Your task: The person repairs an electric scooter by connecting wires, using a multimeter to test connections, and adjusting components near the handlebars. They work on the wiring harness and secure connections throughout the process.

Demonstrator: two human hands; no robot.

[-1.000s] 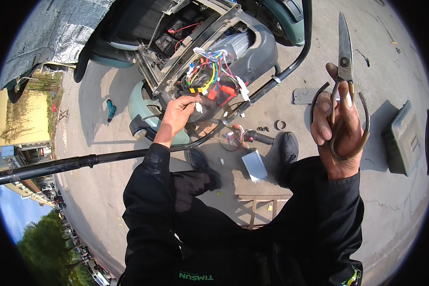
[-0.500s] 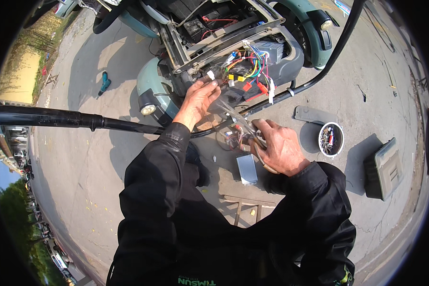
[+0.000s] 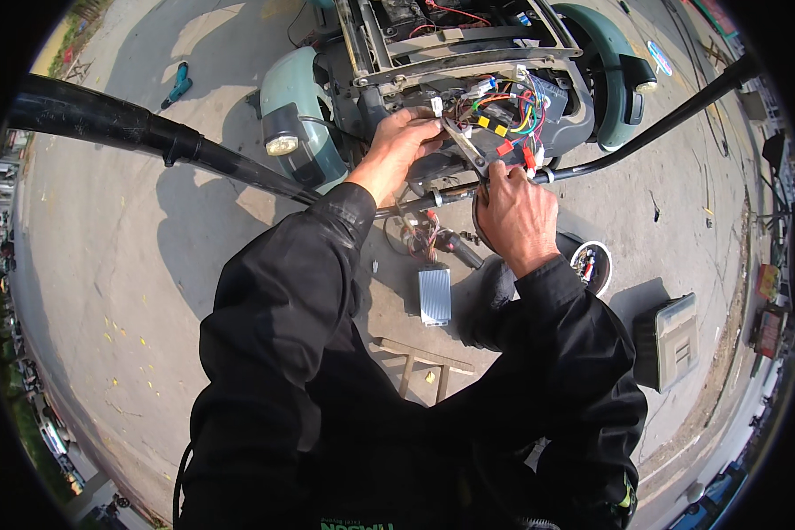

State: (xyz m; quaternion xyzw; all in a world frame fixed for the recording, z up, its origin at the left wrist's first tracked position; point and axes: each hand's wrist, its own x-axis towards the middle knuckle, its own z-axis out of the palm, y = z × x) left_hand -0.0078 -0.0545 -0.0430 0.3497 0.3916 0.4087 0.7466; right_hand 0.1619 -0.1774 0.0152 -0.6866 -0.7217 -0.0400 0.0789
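My left hand (image 3: pixel 401 150) is closed in a pinch beside a white plug connector (image 3: pixel 436 107), at the near edge of the vehicle's wiring. My right hand (image 3: pixel 519 215) grips a pair of scissors (image 3: pixel 470 150). Their blades point up and left, with the tips close to my left fingertips and the connector. Whether the blades touch a wire is too small to tell. Just right of the blades lies a bundle of coloured wires (image 3: pixel 526 113) with red, yellow and white connectors. The scissors' handles are mostly hidden by my right hand.
A black tube (image 3: pixel 238 168) crosses between me and the green-grey vehicle (image 3: pixel 300 106). On the ground are a finned silver box (image 3: pixel 435 296) with wires, a white bucket (image 3: pixel 602 256) of small parts, a dark case (image 3: pixel 671 344), a wooden stool (image 3: pixel 424 355) and a teal power drill (image 3: pixel 178 86).
My right hand has moved up and forward, bringing the scissors' blades to my left fingertips. My left hand stays beside the white connector. The whole view has shifted.
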